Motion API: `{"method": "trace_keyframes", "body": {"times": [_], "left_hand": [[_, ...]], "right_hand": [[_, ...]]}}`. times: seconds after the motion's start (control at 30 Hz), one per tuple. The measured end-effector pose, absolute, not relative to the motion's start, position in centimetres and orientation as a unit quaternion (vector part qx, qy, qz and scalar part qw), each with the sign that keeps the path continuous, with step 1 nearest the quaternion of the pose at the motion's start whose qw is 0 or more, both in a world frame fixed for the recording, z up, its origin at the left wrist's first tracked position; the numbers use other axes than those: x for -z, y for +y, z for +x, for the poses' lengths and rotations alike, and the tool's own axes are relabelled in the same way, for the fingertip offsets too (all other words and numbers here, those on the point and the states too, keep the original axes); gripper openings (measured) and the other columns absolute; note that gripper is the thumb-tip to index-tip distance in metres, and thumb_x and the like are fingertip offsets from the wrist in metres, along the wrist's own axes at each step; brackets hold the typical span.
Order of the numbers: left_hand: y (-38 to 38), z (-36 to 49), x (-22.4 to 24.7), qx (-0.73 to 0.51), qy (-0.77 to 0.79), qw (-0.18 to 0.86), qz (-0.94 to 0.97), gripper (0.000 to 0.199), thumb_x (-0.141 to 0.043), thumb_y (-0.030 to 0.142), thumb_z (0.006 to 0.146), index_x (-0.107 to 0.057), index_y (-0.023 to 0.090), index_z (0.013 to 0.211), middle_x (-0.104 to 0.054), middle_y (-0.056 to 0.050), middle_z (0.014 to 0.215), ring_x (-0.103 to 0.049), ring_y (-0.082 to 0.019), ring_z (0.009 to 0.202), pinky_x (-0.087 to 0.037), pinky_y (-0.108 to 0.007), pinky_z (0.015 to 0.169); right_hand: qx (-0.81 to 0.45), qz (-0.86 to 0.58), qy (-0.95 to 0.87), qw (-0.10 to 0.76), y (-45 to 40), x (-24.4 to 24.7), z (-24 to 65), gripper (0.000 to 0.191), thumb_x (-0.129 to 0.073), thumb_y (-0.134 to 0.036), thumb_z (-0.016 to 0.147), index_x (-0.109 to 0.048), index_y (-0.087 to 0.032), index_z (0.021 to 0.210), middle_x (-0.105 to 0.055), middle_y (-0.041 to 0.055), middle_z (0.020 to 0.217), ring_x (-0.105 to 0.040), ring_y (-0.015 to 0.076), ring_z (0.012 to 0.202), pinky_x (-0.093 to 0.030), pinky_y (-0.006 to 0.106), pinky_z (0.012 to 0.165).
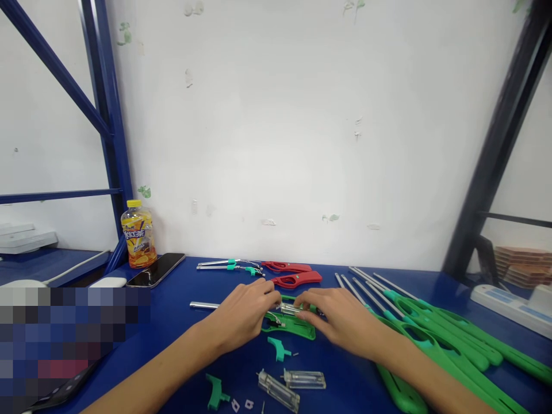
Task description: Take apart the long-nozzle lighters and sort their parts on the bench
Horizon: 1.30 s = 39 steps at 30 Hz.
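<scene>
A clear lighter fuel tank lies between my two hands, over the parts of a green utility lighter. My left hand has its fingers curled and pinched at the tank's left end. At the other end, the thumb and fingers of my right hand close on it. Below the tank rests an open green handle shell; a second green piece shows partly behind my fingers. A metal lighter tube sticks out left of my left hand. Nearer me lie a teal trigger and a tiny spring.
Two more clear tanks and another teal trigger lie in front. Behind my hands are red handle shells with metal tubes. Several green lighters are piled right. A phone and a drink bottle stand back left.
</scene>
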<state>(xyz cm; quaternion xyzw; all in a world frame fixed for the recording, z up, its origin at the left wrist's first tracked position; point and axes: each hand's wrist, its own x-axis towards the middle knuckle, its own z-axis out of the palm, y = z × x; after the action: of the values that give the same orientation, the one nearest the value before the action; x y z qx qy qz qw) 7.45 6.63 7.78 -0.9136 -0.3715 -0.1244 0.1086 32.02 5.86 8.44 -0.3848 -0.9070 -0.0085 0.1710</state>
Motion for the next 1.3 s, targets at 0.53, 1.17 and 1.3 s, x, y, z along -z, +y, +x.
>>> {"method": "trace_keyframes", "body": {"times": [0.53,1.17,1.3], "left_hand": [[6.72,7.37,-8.24,0.109,-0.383,0.109,-0.911,0.037,-0.043,-0.003,0.082,-0.059,0.025,0.1,-0.057,-0.001,0.098,-0.056,-0.017,0.075,-0.032,-0.028,0.058],[6.21,7.73,-8.19,0.139,-0.382,0.074,-0.911,0.028,-0.039,0.019,0.101,-0.058,0.029,0.12,-0.059,-0.002,0.106,-0.061,-0.018,0.08,-0.043,-0.029,0.065],[6.14,7.63,-8.19,0.146,-0.38,0.08,-0.91,0.022,-0.043,0.026,0.101,-0.061,0.028,0.114,-0.059,-0.003,0.11,-0.062,-0.017,0.082,-0.044,-0.029,0.066]], "right_hand": [[0.021,-0.381,-0.909,0.169,6.12,-8.13,31.97,0.027,-0.047,-0.039,0.104,-0.069,-0.026,0.114,-0.075,0.0023,0.102,-0.07,0.0229,0.09,-0.043,0.03,0.073],[0.046,-0.376,-0.909,0.175,6.34,-8.57,32.22,0.027,-0.047,-0.031,0.105,-0.064,-0.027,0.126,-0.072,0.003,0.11,-0.07,0.0223,0.091,-0.046,0.031,0.073],[0.042,-0.371,-0.911,0.173,6.45,-8.39,32.29,0.031,-0.041,-0.03,0.106,-0.065,-0.026,0.126,-0.072,0.0059,0.111,-0.07,0.0232,0.096,-0.047,0.031,0.076]]}}
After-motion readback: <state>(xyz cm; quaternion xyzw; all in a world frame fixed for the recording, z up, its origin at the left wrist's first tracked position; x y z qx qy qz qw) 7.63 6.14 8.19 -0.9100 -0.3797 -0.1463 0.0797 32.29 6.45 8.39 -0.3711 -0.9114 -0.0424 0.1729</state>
